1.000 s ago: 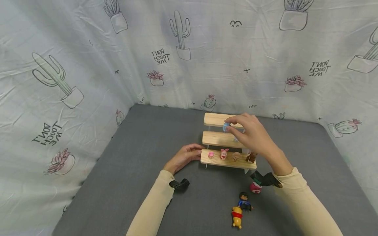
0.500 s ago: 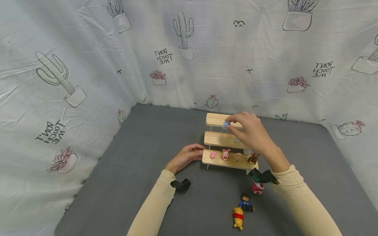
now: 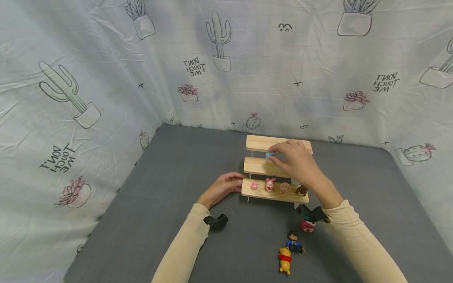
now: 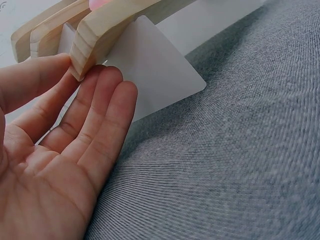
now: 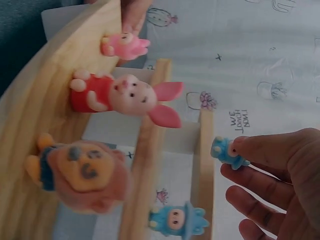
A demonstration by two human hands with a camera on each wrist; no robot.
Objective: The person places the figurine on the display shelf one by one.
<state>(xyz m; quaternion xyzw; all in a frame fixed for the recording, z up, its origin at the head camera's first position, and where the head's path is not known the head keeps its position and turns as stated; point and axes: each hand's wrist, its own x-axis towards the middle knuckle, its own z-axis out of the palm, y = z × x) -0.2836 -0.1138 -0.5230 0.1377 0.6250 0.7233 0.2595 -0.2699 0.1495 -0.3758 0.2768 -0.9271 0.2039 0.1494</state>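
My left hand [image 3: 221, 189] pinches the left end of the lowest board of a three-tier wooden display stand [image 3: 260, 167]. In the left wrist view its thumb presses the board's edge and the fingers lie beneath. Between thumb and fingertips, my right hand [image 3: 299, 163] holds a small blue figurine [image 5: 228, 152] over the middle tier. A second blue figurine [image 5: 175, 220] stands on that tier, hidden by the hand in the head view. Along the lowest tier sit a small pink figurine [image 3: 254, 185], a piglet figurine [image 3: 269, 184], a lion-like figurine [image 3: 284, 188] and a brown figurine [image 3: 302, 190].
On the grey cloth [image 3: 170, 165] in front of the stand lie a yellow bear figurine [image 3: 284, 260], a dark-haired toy figure [image 3: 293, 241] and a red-and-white figurine [image 3: 307, 226], partly under the right wrist camera. A cactus-printed curtain [image 3: 262, 67] rises behind.
My right hand has come down slightly with the blue figurine, from before the top board toward the middle one, uncovering the top board's right end. The left hand keeps its grip on the stand.
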